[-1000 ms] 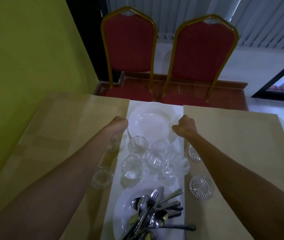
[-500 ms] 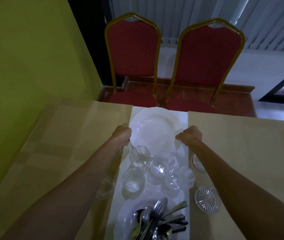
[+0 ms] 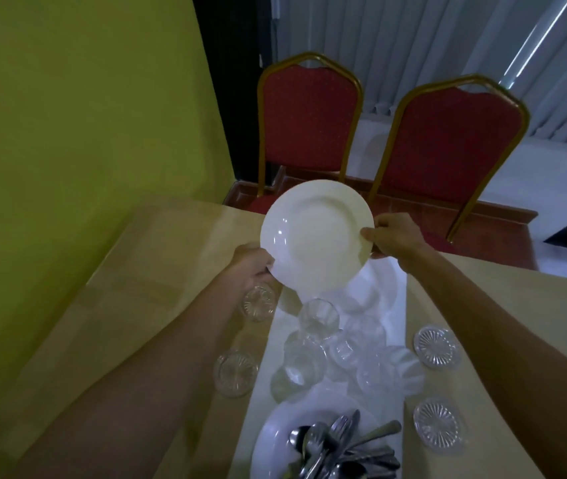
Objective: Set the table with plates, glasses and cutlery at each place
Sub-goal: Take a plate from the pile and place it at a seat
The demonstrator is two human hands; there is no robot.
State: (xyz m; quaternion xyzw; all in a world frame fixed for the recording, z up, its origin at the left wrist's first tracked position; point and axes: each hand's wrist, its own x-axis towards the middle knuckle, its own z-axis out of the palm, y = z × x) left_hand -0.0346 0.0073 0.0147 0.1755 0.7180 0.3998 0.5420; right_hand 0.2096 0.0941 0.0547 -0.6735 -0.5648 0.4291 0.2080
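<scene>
Lifted since half a second ago, the white plate (image 3: 316, 236) is no longer flat on the runner (image 3: 394, 305). It hangs in the air above the runner's far end, tilted with its upper face toward the camera. The left hand (image 3: 252, 266) grips the plate's near-left rim with curled fingers. The right hand (image 3: 392, 236) pinches the right rim, thumb on the upper face and the other fingers behind. Below the raised plate, a second plate (image 3: 361, 292) lies on the runner.

Nearer, a cluster of clear glasses (image 3: 320, 319) stands on the runner, close together. At the near edge a near plate (image 3: 271, 444) carries a heap of cutlery (image 3: 340, 447).

Four glass coasters (image 3: 437, 347) lie beside the runner, two on the tan placemat on the left (image 3: 154, 288) and two on the one on the right (image 3: 517, 323). The far-left coaster sits just under the left wrist.

Two red chairs (image 3: 309, 115) with gold frames stand at the table's far side, and a green wall (image 3: 67, 133) fills the left.
</scene>
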